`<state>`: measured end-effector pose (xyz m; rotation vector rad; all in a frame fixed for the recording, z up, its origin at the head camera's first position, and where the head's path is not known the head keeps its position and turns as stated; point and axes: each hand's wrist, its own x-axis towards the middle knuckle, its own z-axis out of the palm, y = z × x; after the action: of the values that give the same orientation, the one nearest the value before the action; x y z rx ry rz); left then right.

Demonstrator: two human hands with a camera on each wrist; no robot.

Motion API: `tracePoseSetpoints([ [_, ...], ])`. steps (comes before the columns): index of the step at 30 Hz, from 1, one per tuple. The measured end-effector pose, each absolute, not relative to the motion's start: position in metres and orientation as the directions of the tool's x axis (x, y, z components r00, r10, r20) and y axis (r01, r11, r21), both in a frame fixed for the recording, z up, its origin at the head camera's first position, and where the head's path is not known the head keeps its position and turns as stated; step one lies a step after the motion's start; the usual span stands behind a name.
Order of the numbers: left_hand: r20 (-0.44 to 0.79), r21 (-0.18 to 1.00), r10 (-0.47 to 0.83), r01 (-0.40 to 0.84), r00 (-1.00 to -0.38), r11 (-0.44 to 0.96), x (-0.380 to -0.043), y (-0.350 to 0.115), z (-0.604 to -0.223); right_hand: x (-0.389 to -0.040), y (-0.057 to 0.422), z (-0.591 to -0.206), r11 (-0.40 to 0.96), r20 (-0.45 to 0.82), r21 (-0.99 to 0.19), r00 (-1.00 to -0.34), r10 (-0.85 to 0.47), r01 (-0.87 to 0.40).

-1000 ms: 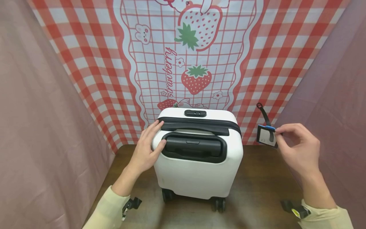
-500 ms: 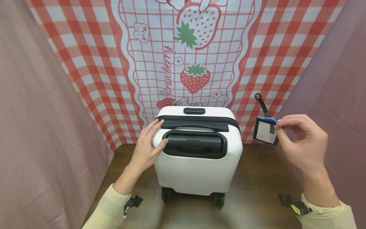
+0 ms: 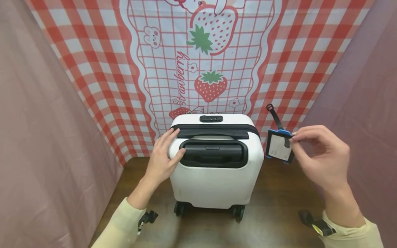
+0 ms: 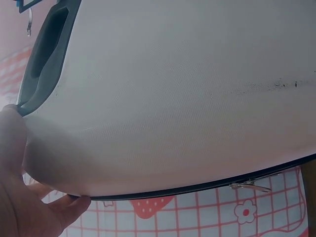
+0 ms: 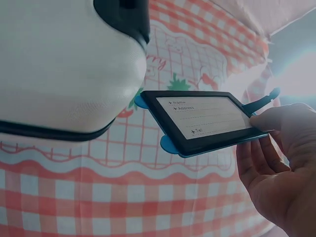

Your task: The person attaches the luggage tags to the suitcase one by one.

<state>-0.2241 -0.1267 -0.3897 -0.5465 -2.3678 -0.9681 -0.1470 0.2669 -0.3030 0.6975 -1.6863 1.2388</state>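
Observation:
A small white suitcase (image 3: 214,187) stands upright on its wheels. My left hand (image 3: 160,155) rests on its upper left corner, fingers laid over the top edge and thumb beside the black pull-handle recess (image 3: 214,153). Seen from the left wrist, the thumb and fingertips of that hand (image 4: 29,192) touch the corner. Off to the suitcase's right, my right hand (image 3: 325,155) pinches a luggage tag (image 3: 279,146) between thumb and fingers. The tag has a black and blue frame and a white card (image 5: 205,116) with printed lines. Its black buckled strap (image 3: 274,116) sticks up from the top.
A brown tabletop (image 3: 279,203) carries the suitcase. Behind hangs a red-and-white checked cloth (image 3: 102,44) with strawberry prints, and pink curtains (image 3: 46,137) flank both sides. A black carry handle (image 3: 214,132) and a combination lock (image 3: 211,119) lie along the suitcase's top.
The right hand first rose slightly with the luggage tag, then shifted left toward the suitcase, and more of the tag's card shows. The left hand stays on the suitcase corner.

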Motion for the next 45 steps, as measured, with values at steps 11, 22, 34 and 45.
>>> tracePoseSetpoints([
  [11, 0.568, 0.526, 0.191, 0.531, -0.801, 0.664, -0.226, -0.128, -0.387, -0.15, 0.252, -0.305, 0.258, 0.911, -0.389, -0.41, -0.03, -0.884],
  [22, 0.534, 0.537, 0.229, 0.536, -0.814, 0.651, -0.224, -0.13, -0.377, -0.155, 0.237, -0.313, 0.371, 0.874, -0.386, -0.463, -0.145, -0.845],
  [34, 0.475, 0.532, 0.234, 0.488, -0.848, 0.691, -0.225, -0.13, -0.364, -0.15, 0.216, -0.317, 0.393, 0.853, -0.388, -0.486, -0.189, -0.834],
  [45, 0.678, 0.413, 0.247, 0.637, -0.692, 0.651, -0.208, -0.109, -0.337, -0.152, 0.201, -0.317, 0.386, 0.845, -0.383, -0.487, -0.221, -0.839],
])
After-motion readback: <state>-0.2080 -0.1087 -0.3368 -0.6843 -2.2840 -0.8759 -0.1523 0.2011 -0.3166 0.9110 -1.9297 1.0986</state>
